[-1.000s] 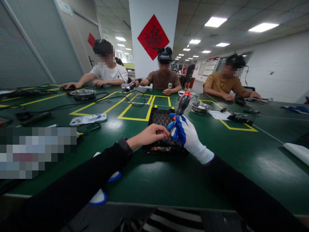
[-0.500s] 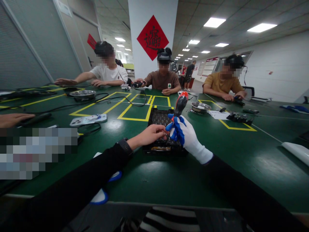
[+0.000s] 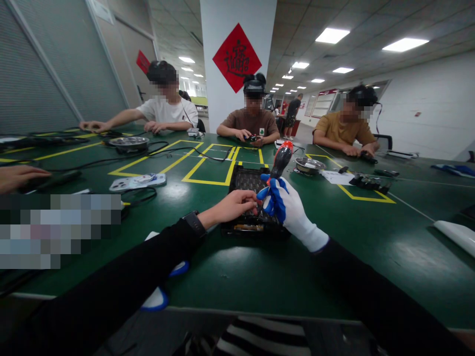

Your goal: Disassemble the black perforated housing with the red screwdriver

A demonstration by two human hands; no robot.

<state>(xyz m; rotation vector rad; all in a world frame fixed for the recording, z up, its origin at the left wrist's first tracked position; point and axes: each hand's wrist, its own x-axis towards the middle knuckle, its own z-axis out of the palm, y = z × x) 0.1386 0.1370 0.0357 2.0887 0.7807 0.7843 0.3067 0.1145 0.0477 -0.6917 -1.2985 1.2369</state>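
A black electronic device (image 3: 249,183) with its inner board showing lies on the green table (image 3: 260,277) in front of me. My right hand (image 3: 285,207), in a white glove with blue fingertips, is closed round a red-and-black screwdriver (image 3: 280,160) whose tip points down into the device. My bare left hand (image 3: 233,206) rests on the device's near edge beside the tip, fingers curled in a pinch; whatever it holds is too small to see. A dark watch sits on my left wrist.
Three people sit across the table with tools and metal bowls (image 3: 308,164). Another person's hand (image 3: 18,177) lies at the far left. Black cables (image 3: 178,151), yellow tape lines and a white tray (image 3: 136,182) cover the left side. A blue-and-white glove (image 3: 163,284) lies under my left arm.
My two hands and the screwdriver stay almost in place on the device. The person in brown has drawn both hands in close. Another person's hand has come into view at the far left.
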